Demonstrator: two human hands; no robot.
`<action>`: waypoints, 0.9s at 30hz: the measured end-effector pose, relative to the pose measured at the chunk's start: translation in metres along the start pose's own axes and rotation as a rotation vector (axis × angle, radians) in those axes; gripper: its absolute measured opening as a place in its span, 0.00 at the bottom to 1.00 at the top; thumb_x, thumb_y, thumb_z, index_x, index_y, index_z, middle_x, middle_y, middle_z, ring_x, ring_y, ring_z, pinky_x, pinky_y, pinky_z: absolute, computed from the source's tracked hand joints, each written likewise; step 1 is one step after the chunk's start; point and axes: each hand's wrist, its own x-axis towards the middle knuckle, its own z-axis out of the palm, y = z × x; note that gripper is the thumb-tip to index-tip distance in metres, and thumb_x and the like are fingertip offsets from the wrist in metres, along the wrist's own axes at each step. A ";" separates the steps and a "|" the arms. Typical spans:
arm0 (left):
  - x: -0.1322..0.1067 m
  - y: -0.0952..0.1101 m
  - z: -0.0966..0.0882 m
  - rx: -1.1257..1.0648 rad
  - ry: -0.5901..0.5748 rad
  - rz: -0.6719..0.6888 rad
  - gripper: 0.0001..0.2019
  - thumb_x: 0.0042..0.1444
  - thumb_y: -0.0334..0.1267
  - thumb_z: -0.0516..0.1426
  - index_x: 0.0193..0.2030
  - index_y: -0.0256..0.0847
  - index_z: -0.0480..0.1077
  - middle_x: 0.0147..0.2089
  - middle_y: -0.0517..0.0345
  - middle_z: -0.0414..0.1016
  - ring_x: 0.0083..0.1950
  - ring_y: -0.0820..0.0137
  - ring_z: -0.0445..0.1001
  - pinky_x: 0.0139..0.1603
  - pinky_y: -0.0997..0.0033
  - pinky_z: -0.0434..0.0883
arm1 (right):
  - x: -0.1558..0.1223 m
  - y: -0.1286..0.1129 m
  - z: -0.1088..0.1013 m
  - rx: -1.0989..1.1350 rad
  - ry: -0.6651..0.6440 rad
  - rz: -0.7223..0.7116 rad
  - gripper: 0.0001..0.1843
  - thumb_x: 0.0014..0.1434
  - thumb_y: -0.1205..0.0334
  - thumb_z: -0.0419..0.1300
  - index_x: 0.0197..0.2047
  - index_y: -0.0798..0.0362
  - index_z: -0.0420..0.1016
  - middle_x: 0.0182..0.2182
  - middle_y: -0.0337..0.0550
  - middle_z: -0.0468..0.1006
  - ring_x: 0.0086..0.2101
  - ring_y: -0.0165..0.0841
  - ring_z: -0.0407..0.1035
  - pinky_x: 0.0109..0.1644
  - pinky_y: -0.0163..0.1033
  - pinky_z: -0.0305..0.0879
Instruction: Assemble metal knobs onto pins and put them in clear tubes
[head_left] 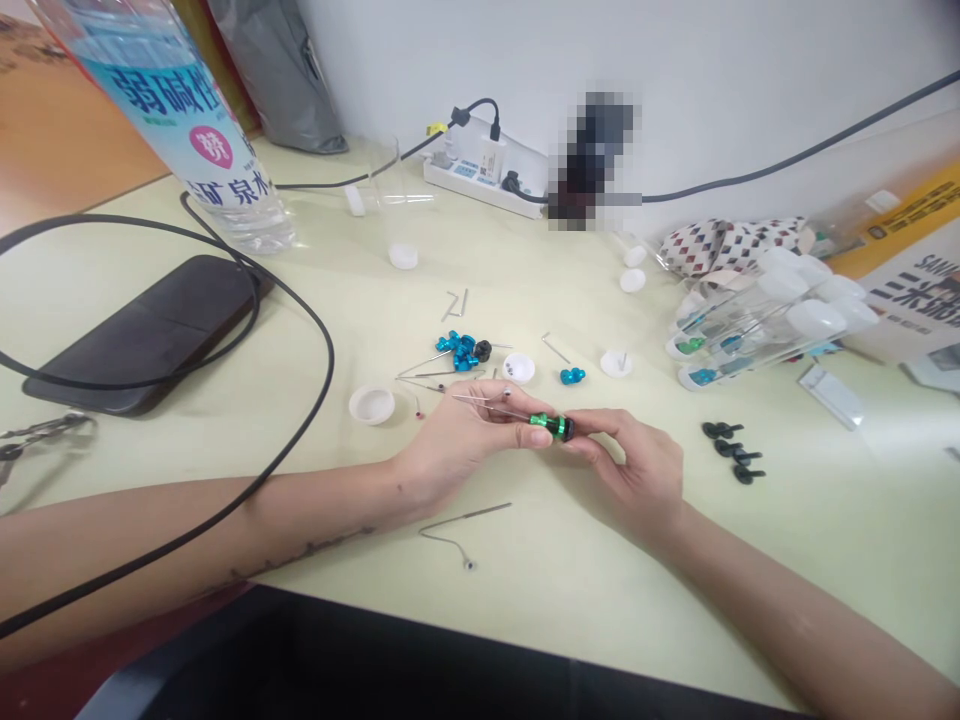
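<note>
My left hand (469,440) pinches a small green metal fitting (547,424) between thumb and fingers. Thin metal rods (487,403) stretch from the fitting across the left fingers. At its other end sits a black knob (568,430), with the fingertips of my right hand (646,462) closed on it. Just beyond the hands lie a pile of blue metal fittings (461,352), a single blue fitting (572,376) and a white cap (518,368) with tiny parts in it. Nearer me rests a bent wire with a small round end (450,538).
Clear tubes with white caps (757,315) lie stacked at the right, above several black screws (731,452). A phone (150,335) and a large water bottle (202,140) occupy the left. A black cable (319,400) loops over my left forearm. A power strip (480,180) stands by the wall.
</note>
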 end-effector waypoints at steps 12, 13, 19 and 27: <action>-0.001 0.000 0.001 -0.019 -0.002 0.010 0.07 0.43 0.32 0.66 0.32 0.39 0.76 0.33 0.60 0.77 0.40 0.70 0.73 0.49 0.66 0.67 | 0.000 -0.001 0.000 -0.018 0.054 -0.046 0.04 0.61 0.63 0.57 0.41 0.51 0.70 0.31 0.39 0.81 0.30 0.30 0.76 0.32 0.32 0.71; -0.001 0.000 0.001 -0.016 -0.001 0.008 0.07 0.43 0.32 0.66 0.32 0.40 0.76 0.33 0.59 0.77 0.40 0.70 0.73 0.49 0.66 0.67 | 0.000 -0.001 -0.001 -0.020 0.050 -0.044 0.05 0.61 0.62 0.57 0.41 0.50 0.70 0.31 0.39 0.81 0.30 0.30 0.76 0.32 0.32 0.71; 0.000 -0.001 0.000 -0.015 0.002 0.016 0.07 0.43 0.33 0.66 0.32 0.40 0.76 0.33 0.60 0.77 0.41 0.69 0.73 0.49 0.66 0.66 | 0.000 -0.001 -0.002 -0.008 0.050 -0.012 0.05 0.61 0.62 0.57 0.42 0.50 0.70 0.32 0.38 0.81 0.30 0.29 0.76 0.32 0.31 0.71; 0.000 -0.002 0.000 0.005 0.004 0.023 0.08 0.43 0.33 0.66 0.33 0.40 0.76 0.33 0.59 0.77 0.40 0.69 0.73 0.48 0.65 0.67 | -0.001 0.001 -0.002 0.045 0.000 -0.021 0.08 0.64 0.64 0.53 0.43 0.50 0.71 0.32 0.39 0.81 0.29 0.29 0.75 0.31 0.32 0.71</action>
